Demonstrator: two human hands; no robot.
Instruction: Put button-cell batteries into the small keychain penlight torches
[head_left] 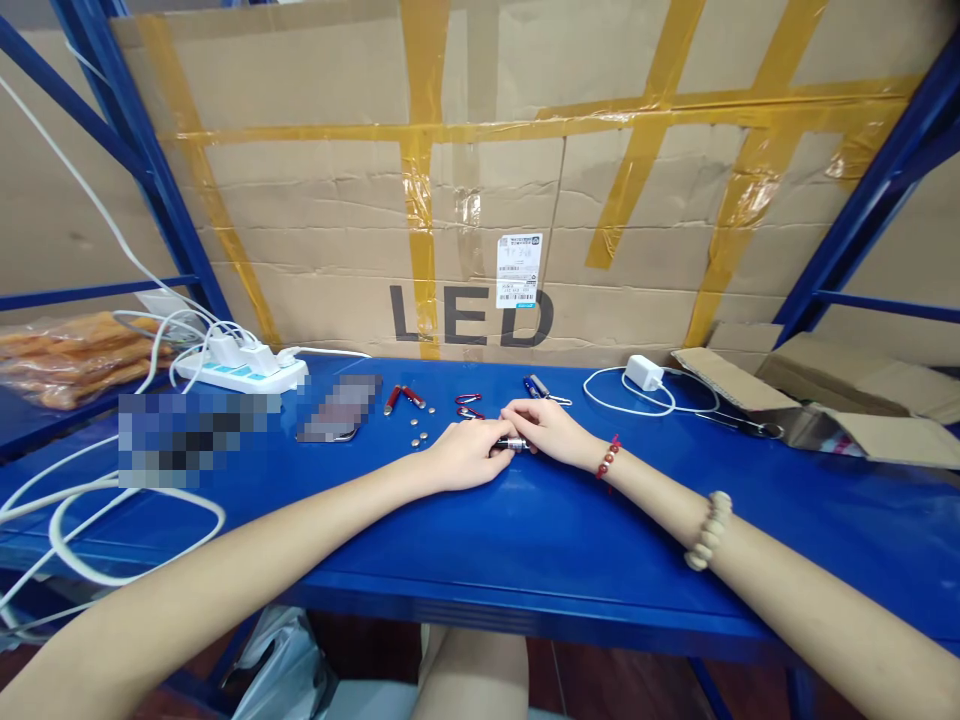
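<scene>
Head camera shows me the left hand [466, 457], fingers curled and closed on a small black-and-silver cylinder [515, 444] above the blue table [592, 550], near red clips [470, 412]. The right hand [553, 430] bends over its other end; whether it grips, I cannot tell.

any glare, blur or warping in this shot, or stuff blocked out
In the head view, bright glints on the yellow tape; forearms look stretched toward the lower corners, likely wide-angle distortion; mosaic blocks hide detail on the phone-like slab and a dark patch at left; the print on the small cylinder by the left hand is unreadable.
</scene>
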